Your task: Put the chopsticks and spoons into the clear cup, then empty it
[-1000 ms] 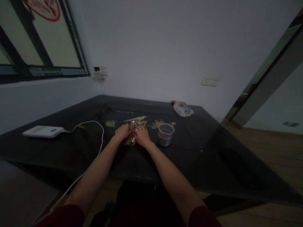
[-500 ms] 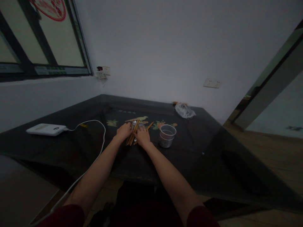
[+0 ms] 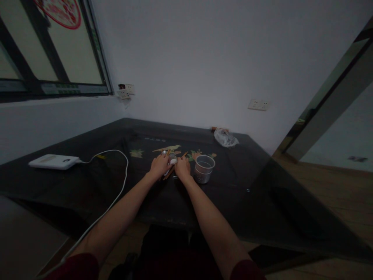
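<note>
On the dark table, my left hand (image 3: 159,167) is closed over a bundle of wooden chopsticks (image 3: 169,172), whose lower ends show below the fingers. Two shiny rounded metal pieces, likely spoon bowls (image 3: 173,158), poke out by its fingertips. Close by, my right hand (image 3: 183,169) has its fingers bent round a slanting chopstick, with the tip (image 3: 185,154) showing above the knuckles. Much of the bundle is hidden under both hands. A metal cup (image 3: 204,171) with small holes low in its side stands upright just right of my right hand.
A white power bank (image 3: 54,161) lies at the left, its white cable (image 3: 126,175) running past my left forearm. At the back sits a crumpled clear plastic bag (image 3: 225,138). A long dark object (image 3: 294,212) rests at the right. Wall sockets (image 3: 258,104) are behind the table.
My right hand has drawn a little to the right, away from the bundle's middle. My left hand has moved right and now covers more of the chopsticks. The view has shifted slightly.
</note>
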`<state>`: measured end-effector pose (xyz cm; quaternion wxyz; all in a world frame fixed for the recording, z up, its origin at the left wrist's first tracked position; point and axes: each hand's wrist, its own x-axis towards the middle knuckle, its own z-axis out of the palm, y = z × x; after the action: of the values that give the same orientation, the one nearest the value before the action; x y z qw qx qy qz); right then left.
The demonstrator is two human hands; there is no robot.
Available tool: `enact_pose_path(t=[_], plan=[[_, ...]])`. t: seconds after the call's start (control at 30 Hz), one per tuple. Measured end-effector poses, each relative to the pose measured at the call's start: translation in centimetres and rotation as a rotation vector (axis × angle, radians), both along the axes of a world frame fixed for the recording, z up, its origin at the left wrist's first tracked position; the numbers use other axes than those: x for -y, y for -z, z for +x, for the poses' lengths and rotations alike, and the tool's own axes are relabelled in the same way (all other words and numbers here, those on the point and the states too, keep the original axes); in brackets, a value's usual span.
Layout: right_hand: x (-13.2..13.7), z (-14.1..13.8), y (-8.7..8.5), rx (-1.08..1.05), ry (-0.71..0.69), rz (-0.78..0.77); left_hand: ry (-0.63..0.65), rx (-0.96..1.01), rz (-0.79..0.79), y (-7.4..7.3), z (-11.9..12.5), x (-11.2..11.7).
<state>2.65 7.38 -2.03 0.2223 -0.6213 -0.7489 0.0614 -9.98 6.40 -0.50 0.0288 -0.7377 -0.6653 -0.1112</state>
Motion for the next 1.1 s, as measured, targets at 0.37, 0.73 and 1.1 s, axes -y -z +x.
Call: enact_pose_path(t=[0.37,0.73,1.1], plan=[[-0.4,0.0,0.5,0.052,-0.069,-0.074,-0.025,-0.057,-0.043,0.0,0.4,0.1],[-0.7,0.1,0.7,0.021,-0.066,-0.067,-0.081,0.018,-0.047,-1.2,-0.6,0.0],[-0.2,-0.5,0.5,-0.085,-0.206,-0.067,-0.156,-0.05,-0.067,-1.4,-1.0,0.1]])
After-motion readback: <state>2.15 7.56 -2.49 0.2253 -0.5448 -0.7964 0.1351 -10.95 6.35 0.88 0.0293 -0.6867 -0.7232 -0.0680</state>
